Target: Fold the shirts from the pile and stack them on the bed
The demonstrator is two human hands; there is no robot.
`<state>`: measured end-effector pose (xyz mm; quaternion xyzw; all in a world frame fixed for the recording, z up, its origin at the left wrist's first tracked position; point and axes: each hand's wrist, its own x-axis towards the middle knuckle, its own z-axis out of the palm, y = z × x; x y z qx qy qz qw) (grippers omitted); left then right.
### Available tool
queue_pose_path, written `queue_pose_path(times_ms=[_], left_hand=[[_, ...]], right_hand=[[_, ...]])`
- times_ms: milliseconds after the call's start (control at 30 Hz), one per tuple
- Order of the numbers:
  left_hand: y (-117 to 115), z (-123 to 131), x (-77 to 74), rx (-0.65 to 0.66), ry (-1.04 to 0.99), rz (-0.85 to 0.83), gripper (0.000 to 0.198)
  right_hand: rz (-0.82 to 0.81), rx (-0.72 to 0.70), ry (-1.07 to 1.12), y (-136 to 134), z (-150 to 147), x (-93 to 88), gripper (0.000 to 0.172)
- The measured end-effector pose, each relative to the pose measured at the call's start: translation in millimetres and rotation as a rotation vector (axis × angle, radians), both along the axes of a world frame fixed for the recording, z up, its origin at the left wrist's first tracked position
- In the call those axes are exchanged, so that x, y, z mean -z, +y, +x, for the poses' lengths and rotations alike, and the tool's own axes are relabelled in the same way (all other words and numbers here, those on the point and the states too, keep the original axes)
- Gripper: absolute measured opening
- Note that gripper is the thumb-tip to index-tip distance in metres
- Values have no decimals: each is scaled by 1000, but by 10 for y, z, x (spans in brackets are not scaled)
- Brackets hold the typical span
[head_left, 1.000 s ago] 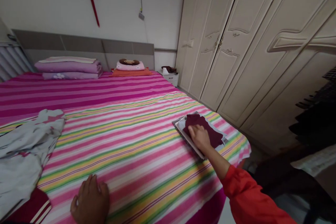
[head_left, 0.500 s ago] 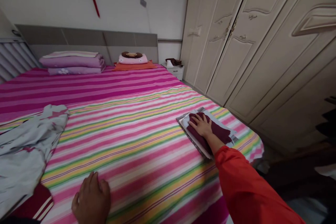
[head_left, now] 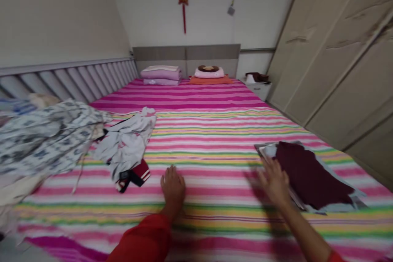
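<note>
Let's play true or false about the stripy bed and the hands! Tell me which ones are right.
1. The left hand lies flat on the striped sheet. True.
2. The dark red cloth tops the folded pile. True.
3. The right hand holds a cup. False: it holds nothing, beside the pile.
4. The crumpled clothes lie right of the pile. False: they lie left.

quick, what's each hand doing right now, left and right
Left hand: open, flat on the striped bedsheet, holding nothing.
Right hand: open, fingers spread at the edge of the folded maroon cloth, gripping nothing.
</note>
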<state>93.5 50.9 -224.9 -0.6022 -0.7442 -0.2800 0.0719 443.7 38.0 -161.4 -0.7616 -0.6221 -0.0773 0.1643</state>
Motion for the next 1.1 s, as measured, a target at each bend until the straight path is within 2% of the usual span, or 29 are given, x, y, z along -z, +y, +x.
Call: queue_pose_path(times_ms=[133,200,267,367,433,500,567,633,700,767,800,900,1100], left_hand=[[-8,23,3,15,-83,7,48],[-17,33,-4,35,-136,9,50],[-32,37,-1,43,-166,13,50],[-102,-11,36,100,-167,10,49],[-188,-123,61,211,-179,-9,46],[-284,-328,46,329,-218,-26,39],[-353,-620,-42,377,-256,-21,34],[-364,-960,-208,285,-258,41,36],[-320,-1286,-414,71,-217,79,40],[-247,-1548,-605,-115,-157,-10,42],[-210,-1647,-680,-152,-131,-85,42],[-115,-1835,-807,-122,-96,-240,32],[105,-2053,-824,-147,-177,-343,30]], right_hand=[[-91,-300,4,-483,-1160,542,54],[-114,-308,19,-618,-1524,693,57],[-107,-288,31,-667,-1677,761,59],[-68,-302,25,-680,-1655,783,60],[-36,-309,12,-693,-1606,789,60],[-14,-302,-2,-713,-1590,798,61],[-5,-291,-16,-728,-1604,804,62],[-6,-288,-26,-732,-1626,806,62],[-7,-279,-32,-728,-1639,806,61],[-5,-270,-37,-722,-1641,810,60],[-1,-267,-38,-719,-1639,815,60],[20,-262,-34,-707,-1635,842,61],[84,-270,-24,-673,-1627,936,61]])
